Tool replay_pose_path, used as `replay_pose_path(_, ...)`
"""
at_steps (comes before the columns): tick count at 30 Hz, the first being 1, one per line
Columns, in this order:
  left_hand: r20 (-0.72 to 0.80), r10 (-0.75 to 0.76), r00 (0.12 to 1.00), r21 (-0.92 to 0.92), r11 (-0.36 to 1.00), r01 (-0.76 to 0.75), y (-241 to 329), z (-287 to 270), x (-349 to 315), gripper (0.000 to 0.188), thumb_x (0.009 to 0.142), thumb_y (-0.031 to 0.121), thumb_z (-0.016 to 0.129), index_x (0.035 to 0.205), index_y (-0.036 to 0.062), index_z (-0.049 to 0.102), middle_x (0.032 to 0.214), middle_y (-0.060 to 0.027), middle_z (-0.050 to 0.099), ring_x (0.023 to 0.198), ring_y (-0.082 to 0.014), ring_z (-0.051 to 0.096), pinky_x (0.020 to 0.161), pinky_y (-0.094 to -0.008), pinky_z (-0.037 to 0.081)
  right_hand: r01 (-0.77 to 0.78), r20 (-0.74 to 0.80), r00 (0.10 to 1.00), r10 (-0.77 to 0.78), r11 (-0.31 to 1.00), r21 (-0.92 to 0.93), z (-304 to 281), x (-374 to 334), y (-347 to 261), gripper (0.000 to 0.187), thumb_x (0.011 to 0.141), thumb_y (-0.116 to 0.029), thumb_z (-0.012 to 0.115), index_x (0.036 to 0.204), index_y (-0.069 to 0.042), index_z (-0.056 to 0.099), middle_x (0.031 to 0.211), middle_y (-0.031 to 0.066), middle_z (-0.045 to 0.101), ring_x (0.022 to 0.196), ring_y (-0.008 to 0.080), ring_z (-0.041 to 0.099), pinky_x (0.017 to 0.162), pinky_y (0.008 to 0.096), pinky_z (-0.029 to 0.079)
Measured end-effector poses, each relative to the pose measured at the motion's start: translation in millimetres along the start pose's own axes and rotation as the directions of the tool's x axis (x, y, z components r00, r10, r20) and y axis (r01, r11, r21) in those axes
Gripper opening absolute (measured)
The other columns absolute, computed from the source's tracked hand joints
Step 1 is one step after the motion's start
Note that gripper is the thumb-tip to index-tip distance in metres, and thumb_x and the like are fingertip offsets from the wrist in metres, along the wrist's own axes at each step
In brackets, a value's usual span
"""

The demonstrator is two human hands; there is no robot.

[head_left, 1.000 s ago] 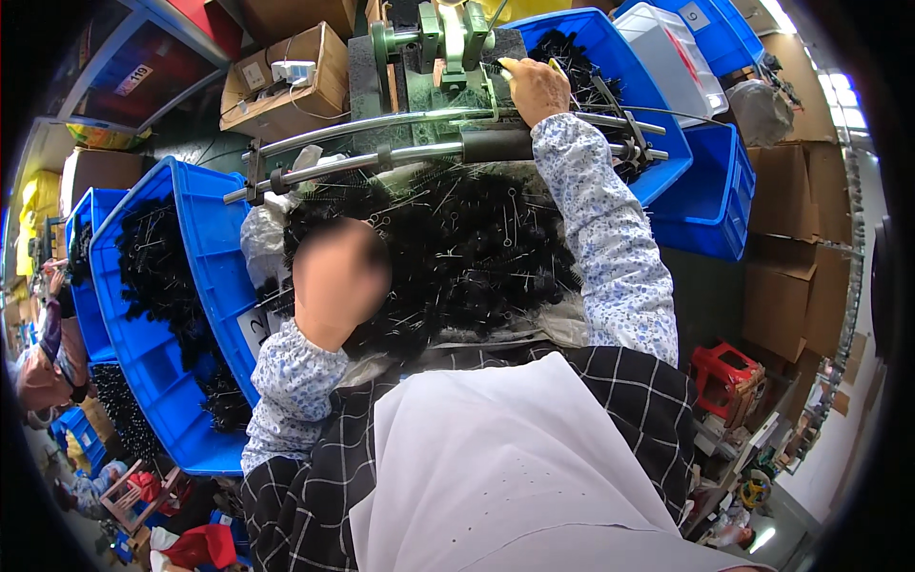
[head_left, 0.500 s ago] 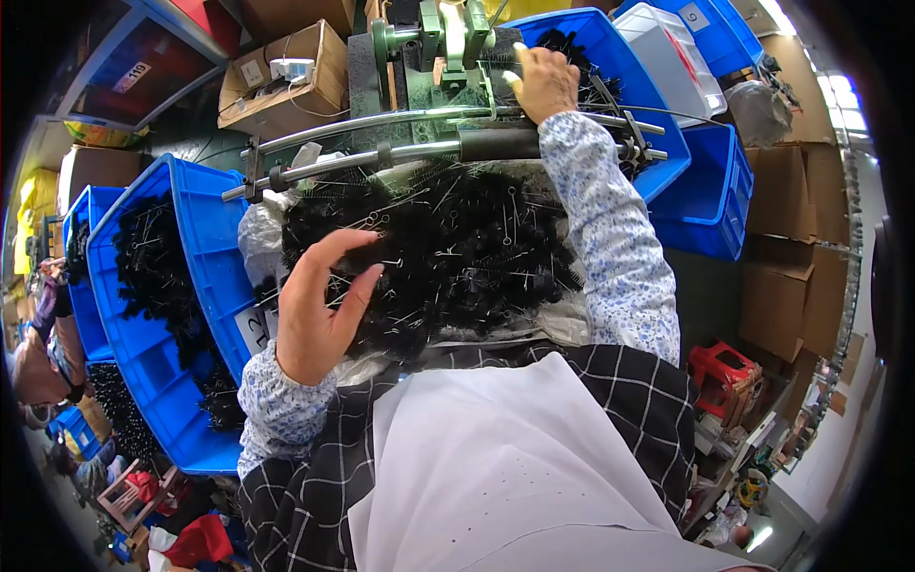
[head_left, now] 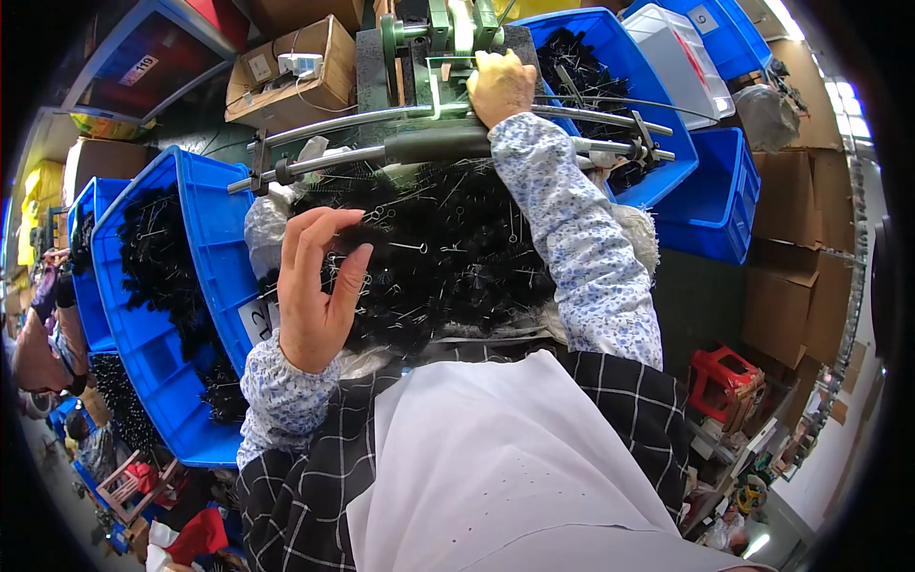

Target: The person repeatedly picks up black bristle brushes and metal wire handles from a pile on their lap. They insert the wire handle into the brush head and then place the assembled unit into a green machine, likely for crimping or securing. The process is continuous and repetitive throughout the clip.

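Note:
Over the near-left part of a heap of black wire brushes [head_left: 448, 276], my left hand [head_left: 319, 286] is raised with thumb and fingers apart, nothing between them. Many brushes have thin twisted-wire stems ending in small loops. At the green machine [head_left: 464, 29] beyond the heap, my right hand [head_left: 502, 91] has its fingers curled together beside a thin bracket. Whatever those fingers hold, if anything, is hidden. Below that hand, a black sleeve [head_left: 438, 144] sits on the front metal rail [head_left: 348, 158], which crosses in front of the machine.
Left of the heap stands a blue bin [head_left: 217, 224] of black brushes; another blue bin [head_left: 658, 143] with brushes is at the far right. A cardboard box [head_left: 329, 71] holds a white power socket. A red stool [head_left: 724, 381] stands at lower right. Another person's arm [head_left: 38, 353] shows at far left.
My right hand has moved left along the machine, its fingers now curled. The black sleeve and thin bracket have shifted left too. My left hand stays open, nearly in place.

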State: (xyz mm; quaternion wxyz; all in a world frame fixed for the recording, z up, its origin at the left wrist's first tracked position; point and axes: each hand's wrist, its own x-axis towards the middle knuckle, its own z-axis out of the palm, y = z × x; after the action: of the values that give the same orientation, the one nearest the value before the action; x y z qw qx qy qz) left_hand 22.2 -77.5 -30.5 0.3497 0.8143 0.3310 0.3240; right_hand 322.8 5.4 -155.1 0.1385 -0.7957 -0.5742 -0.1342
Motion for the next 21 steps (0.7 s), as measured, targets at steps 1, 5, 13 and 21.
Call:
replay_pose_path(1,0.011,-0.017,1.0,0.007,1.0,0.017,1,0,0,0.029,0.084,0.007,0.059,0.112,0.0041,0.052,0.106,-0.0124,0.053,0.089,-0.0225,0.054,0.075,-0.0292,0.045,0.009,-0.009,1.0,-0.009,1.0,0.002,-1,-1,0,0.018,0.076,-0.024,0.056,0.086,-0.009,0.062,0.084,0.0072,0.064,0.091,0.027,0.057,0.075,0.044,0.04)
replay_pose_path(5,-0.006,-0.041,0.999,0.018,0.999,0.041,0,-3,-1,0.028,0.084,0.007,0.059,0.111,0.0039,0.053,0.105,-0.0126,0.053,0.09,-0.0219,0.054,0.075,-0.0288,0.045,-0.003,0.012,1.0,0.003,1.0,-0.022,-10,-2,10,0.017,0.077,-0.024,0.057,0.084,-0.01,0.064,0.084,0.0053,0.065,0.089,0.0222,0.057,0.076,0.0428,0.039)
replay_pose_path(13,-0.126,-0.064,0.99,-0.192,0.981,0.039,-11,2,-3,0.025,0.079,-0.003,0.061,0.103,-0.0005,0.053,0.104,-0.0099,0.06,0.085,-0.0138,0.057,0.075,-0.0244,0.046,-0.115,0.123,0.986,0.112,0.993,0.021,-13,4,92,0.02,0.08,-0.03,0.055,0.093,-0.02,0.068,0.084,0.0071,0.066,0.091,0.0276,0.06,0.076,0.0458,0.045)
replay_pose_path(21,0.093,-0.106,0.99,-0.145,0.982,0.119,-9,0,1,0.022,0.081,-0.001,0.063,0.098,0.0012,0.049,0.108,-0.013,0.058,0.087,-0.0113,0.055,0.079,-0.0244,0.045,-0.123,0.072,0.988,0.137,0.978,-0.171,-35,24,137,0.022,0.085,-0.027,0.05,0.101,-0.03,0.065,0.089,0.0105,0.066,0.085,0.0293,0.063,0.075,0.041,0.05)
